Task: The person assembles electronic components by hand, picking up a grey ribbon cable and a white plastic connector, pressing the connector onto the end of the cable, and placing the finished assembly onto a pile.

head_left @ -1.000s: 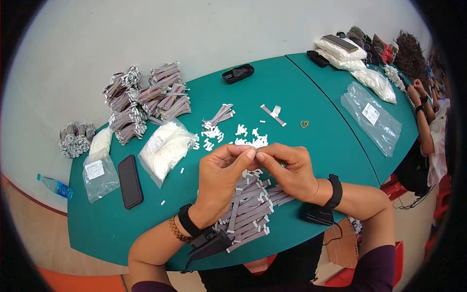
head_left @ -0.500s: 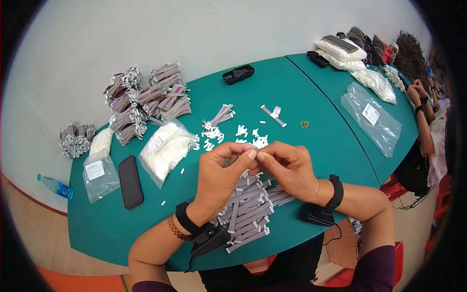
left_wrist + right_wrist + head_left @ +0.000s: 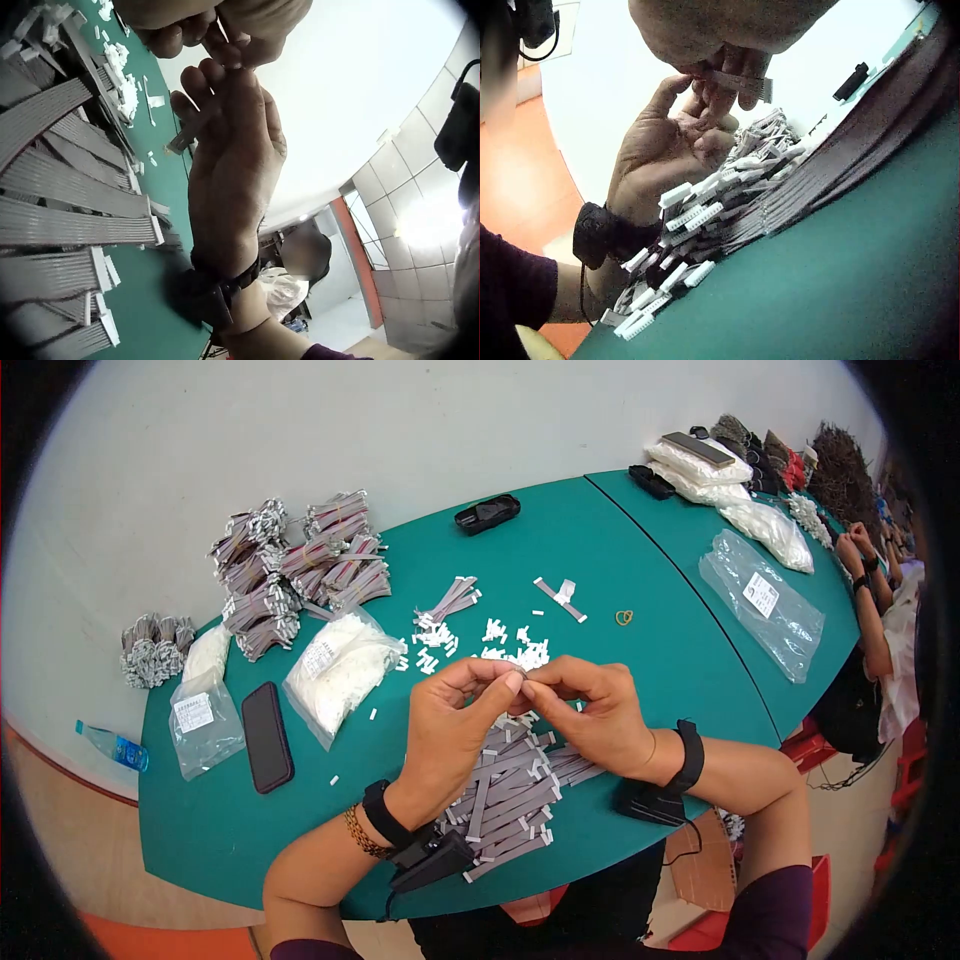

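Note:
Both hands meet fingertip to fingertip above the green table. The left hand (image 3: pixel 447 725) and the right hand (image 3: pixel 597 712) pinch a short grey ribbon cable, mostly hidden by fingers in the head view. In the right wrist view the cable (image 3: pixel 739 81) shows a connector end poking out past the fingers; the left wrist view shows its other end (image 3: pixel 182 141) by the right hand's palm. Beneath the hands lies a pile of grey ribbon cables (image 3: pixel 515 790) with white connectors. Small white pieces (image 3: pixel 530 654) are scattered just beyond the fingertips.
Bundled cables (image 3: pixel 300 555) stand at the back left, near a bag of white parts (image 3: pixel 340 670) and a black phone (image 3: pixel 267 737). A black case (image 3: pixel 487 514), rubber bands (image 3: pixel 624 617) and an empty plastic bag (image 3: pixel 765 605) lie farther off. Another person's arms (image 3: pixel 873 610) show at right.
The fingertips have shifted slightly against each other around the cable. Both hands stay in nearly the same place, and the things on the table have not moved.

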`<control>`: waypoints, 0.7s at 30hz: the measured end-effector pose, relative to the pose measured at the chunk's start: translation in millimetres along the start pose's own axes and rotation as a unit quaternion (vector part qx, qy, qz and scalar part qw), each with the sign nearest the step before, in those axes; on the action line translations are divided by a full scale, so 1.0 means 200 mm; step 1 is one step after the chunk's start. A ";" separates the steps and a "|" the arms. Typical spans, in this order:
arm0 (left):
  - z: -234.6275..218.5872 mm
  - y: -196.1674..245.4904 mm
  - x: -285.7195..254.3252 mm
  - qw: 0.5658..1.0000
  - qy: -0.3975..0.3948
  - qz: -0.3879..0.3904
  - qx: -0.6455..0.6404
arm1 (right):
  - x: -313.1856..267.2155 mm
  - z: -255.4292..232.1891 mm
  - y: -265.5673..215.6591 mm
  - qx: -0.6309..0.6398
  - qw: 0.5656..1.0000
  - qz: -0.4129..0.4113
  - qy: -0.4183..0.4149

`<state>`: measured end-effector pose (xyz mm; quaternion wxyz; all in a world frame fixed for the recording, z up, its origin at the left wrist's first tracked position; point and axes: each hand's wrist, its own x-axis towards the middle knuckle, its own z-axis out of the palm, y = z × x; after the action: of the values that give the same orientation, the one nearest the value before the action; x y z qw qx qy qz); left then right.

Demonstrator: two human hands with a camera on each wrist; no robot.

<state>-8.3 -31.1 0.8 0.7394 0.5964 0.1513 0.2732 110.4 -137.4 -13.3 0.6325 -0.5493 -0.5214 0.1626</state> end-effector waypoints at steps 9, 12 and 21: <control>0.00 0.00 0.00 0.999 0.011 -0.051 -0.008 | -0.01 -0.01 0.02 0.076 0.996 0.052 -0.019; -0.02 -0.02 0.00 0.994 0.003 -0.082 -0.068 | -0.01 -0.01 0.02 0.126 0.990 0.061 -0.032; -0.01 0.00 0.01 1.000 -0.014 -0.011 0.008 | 0.01 -0.03 0.01 0.182 0.974 0.123 -0.061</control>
<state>-7.2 -28.3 1.2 0.7393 0.6048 0.1494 0.2555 117.8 -138.8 -13.2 0.6642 -0.4740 -0.4491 0.3639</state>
